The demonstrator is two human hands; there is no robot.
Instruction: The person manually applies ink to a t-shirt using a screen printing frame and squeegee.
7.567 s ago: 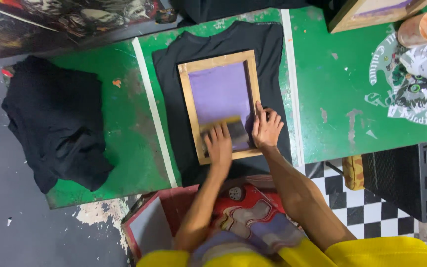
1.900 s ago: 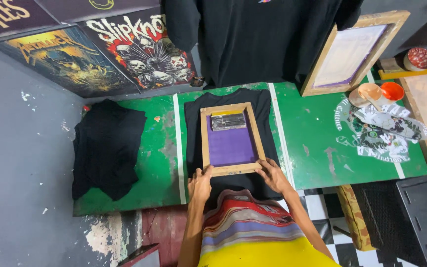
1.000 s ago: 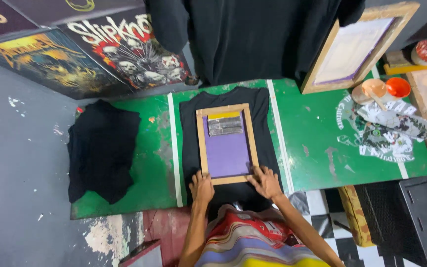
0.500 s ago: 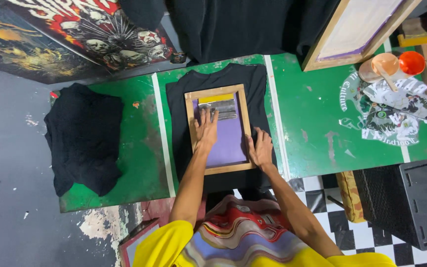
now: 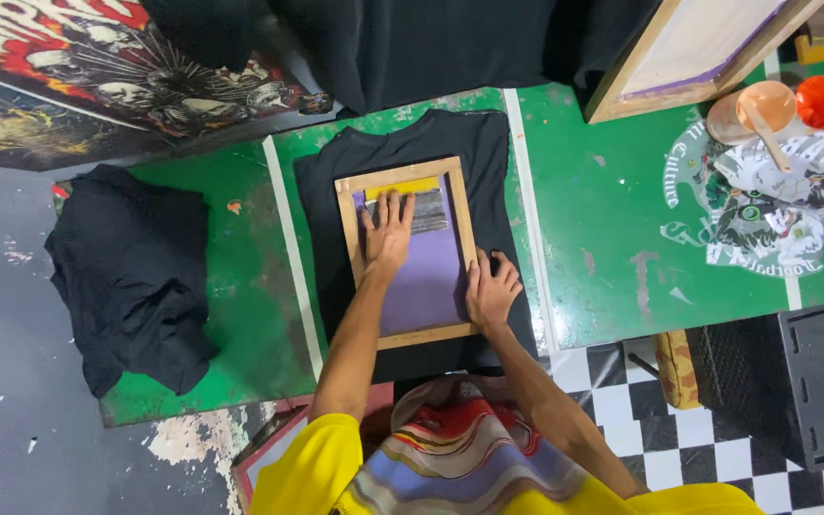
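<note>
A worn green table [image 5: 612, 238] stands on grey concrete floor [image 5: 2, 381] beside checkered tiles [image 5: 660, 429].

Bright yellow short sleeves, both ending above the elbow. Forearms bare. Left hand [image 5: 388, 234] and right hand [image 5: 491, 289] ungloved. Multicoloured wavy-striped cloth worn across front, below sleeves.

Hands on a wooden printing screen [image 5: 407, 256] laid over a black shirt [image 5: 419, 157].
On the screen, the left hand [image 5: 388, 232] lies flat on its purple mesh, reaching the squeegee [image 5: 426, 212]; the right hand [image 5: 491, 289] presses its right frame edge.
</note>
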